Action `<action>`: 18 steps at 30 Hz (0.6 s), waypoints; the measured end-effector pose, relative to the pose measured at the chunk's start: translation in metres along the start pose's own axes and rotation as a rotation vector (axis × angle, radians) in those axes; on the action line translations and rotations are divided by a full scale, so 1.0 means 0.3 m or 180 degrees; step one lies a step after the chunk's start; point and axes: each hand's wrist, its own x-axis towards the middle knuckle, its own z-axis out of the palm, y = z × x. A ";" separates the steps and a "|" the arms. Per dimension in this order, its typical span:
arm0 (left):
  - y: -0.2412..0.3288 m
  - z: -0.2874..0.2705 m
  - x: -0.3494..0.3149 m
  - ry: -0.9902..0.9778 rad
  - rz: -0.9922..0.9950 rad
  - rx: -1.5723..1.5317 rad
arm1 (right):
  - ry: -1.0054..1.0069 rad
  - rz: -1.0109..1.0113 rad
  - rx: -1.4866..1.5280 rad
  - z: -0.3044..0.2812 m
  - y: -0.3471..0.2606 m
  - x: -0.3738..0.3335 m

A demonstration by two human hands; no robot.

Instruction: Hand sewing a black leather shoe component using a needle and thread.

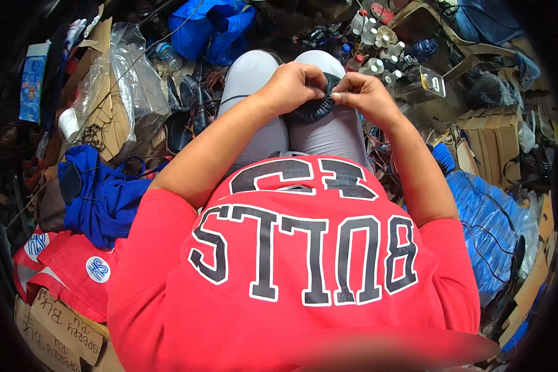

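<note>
A black, leather-like piece [313,112] with a puckered, gathered edge rests over my right knee; its exact kind I cannot tell. My left hand [295,88] pinches its upper edge, thumb and fingers pressed together. Close beside it, my right hand [367,97] grips the same edge between thumb and forefinger. The fingertips of both hands nearly meet, and they hide part of the piece. Whether a needle or thread is between them is too small to see. My legs in grey trousers [257,133] lie under the work.
Several small bottles [378,46] stand beyond my right hand, near a clear plastic box [432,82]. A blue bag [212,28] is at the far side. Cardboard and clear plastic [130,80] lie left, above blue cloth [99,192]. Cardboard boxes [492,139] and a blue plastic-wrapped bundle [483,232] sit right.
</note>
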 end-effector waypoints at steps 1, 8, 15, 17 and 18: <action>-0.016 -0.010 -0.001 0.0215 0.0753 0.0548 | -0.0076 -0.0095 0.0161 -0.002 0.007 -0.001; 0.009 -0.050 -0.059 0.0028 0.0100 0.0688 | 0.0147 -0.0006 0.0699 -0.035 0.026 -0.050; 0.070 -0.023 -0.034 -0.0235 0.0305 0.1322 | 0.0268 0.0015 0.0036 -0.055 0.033 -0.131; 0.091 -0.032 -0.035 -0.0294 0.0343 0.1413 | 0.0328 -0.0087 0.0030 -0.087 0.016 -0.169; 0.097 -0.035 -0.035 -0.0347 0.0382 0.1503 | 0.0361 -0.0084 0.0150 -0.104 0.005 -0.185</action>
